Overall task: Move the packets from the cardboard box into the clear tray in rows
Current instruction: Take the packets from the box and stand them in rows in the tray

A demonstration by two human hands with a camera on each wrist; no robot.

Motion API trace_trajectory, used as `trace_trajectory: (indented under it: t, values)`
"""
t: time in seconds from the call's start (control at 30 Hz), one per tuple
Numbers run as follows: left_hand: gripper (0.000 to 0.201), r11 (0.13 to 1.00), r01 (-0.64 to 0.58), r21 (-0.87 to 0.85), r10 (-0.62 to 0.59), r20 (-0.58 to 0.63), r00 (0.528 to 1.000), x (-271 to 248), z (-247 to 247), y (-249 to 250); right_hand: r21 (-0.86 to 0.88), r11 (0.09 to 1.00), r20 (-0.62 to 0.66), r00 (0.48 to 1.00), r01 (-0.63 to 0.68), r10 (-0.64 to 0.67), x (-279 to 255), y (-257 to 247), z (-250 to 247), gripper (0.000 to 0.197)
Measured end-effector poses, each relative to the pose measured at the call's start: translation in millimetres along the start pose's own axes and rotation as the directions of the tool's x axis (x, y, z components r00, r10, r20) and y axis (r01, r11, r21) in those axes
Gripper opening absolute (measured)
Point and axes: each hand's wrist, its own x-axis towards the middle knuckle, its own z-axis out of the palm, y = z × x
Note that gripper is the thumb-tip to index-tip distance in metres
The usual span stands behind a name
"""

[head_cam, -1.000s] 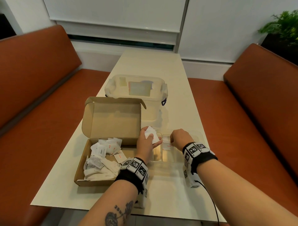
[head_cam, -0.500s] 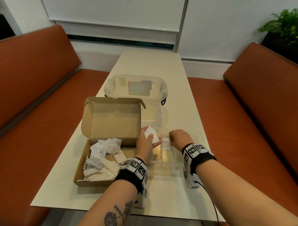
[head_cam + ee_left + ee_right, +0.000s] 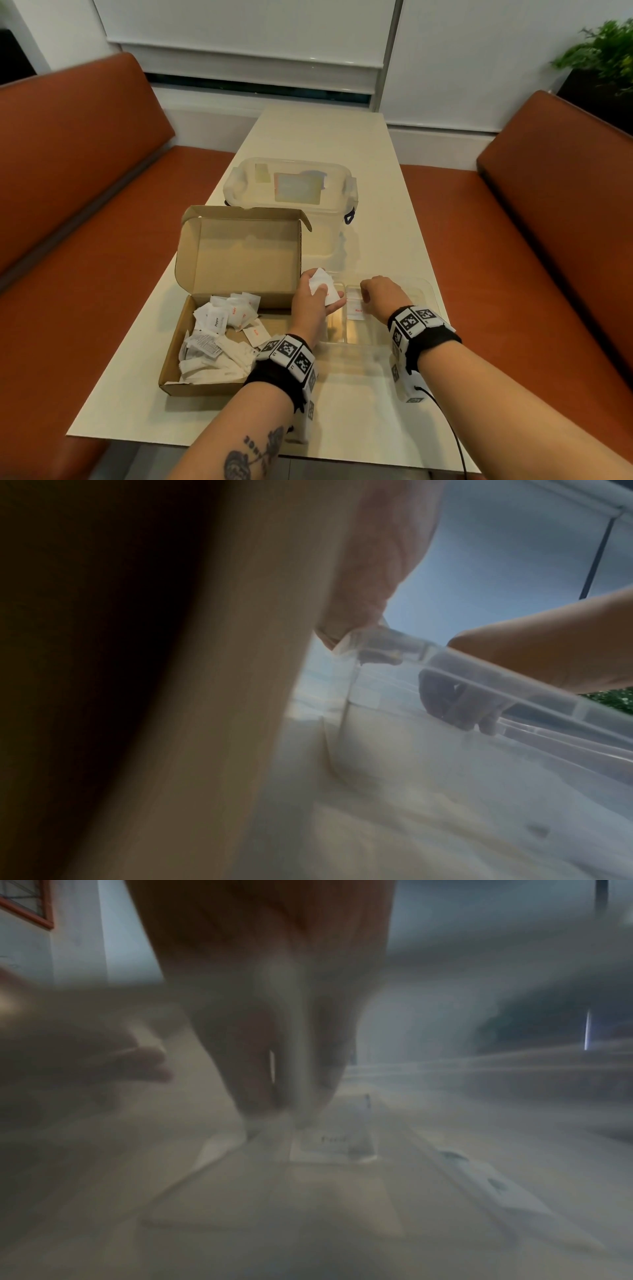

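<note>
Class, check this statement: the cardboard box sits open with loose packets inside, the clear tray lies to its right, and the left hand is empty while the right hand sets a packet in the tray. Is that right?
One mistake: the left hand is not empty. The head view shows it holding white packets. The rest stands: the cardboard box is open, the clear tray lies to its right, and the right hand is at a packet in the tray.

Not much we can read here tbh. One white packet (image 3: 216, 321) in the cardboard box (image 3: 191, 386) says "Pepper" in black. The red print on the other packets is too blurry for us.
</note>
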Motion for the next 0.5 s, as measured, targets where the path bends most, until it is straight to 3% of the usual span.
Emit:
trace_trajectory:
  t: [0.13,0.3,0.5]
  values:
    - [0.038,1.0,-0.015,0.021,0.015,0.012,1.0,0.8,-1.0,-2.3,0.025,1.0,0.005,1.0,0.017,-0.017,-1.7,-1.5,-1.9,0.015]
    - [0.039,0.996,-0.039,0.08,0.04,-0.009,0.999,1.1,0.4,-4.5,0.098,0.995,0.009,1.0,0.01,-0.011,-0.6,2.0,-2.2,0.036]
    - [0.04,0.991,-0.065,0.114,0.068,-0.022,0.997,0.4,1.6,-4.1,0.078,0.997,0.017,0.999,0.027,-0.029,-1.4,2.1,-3.0,0.022]
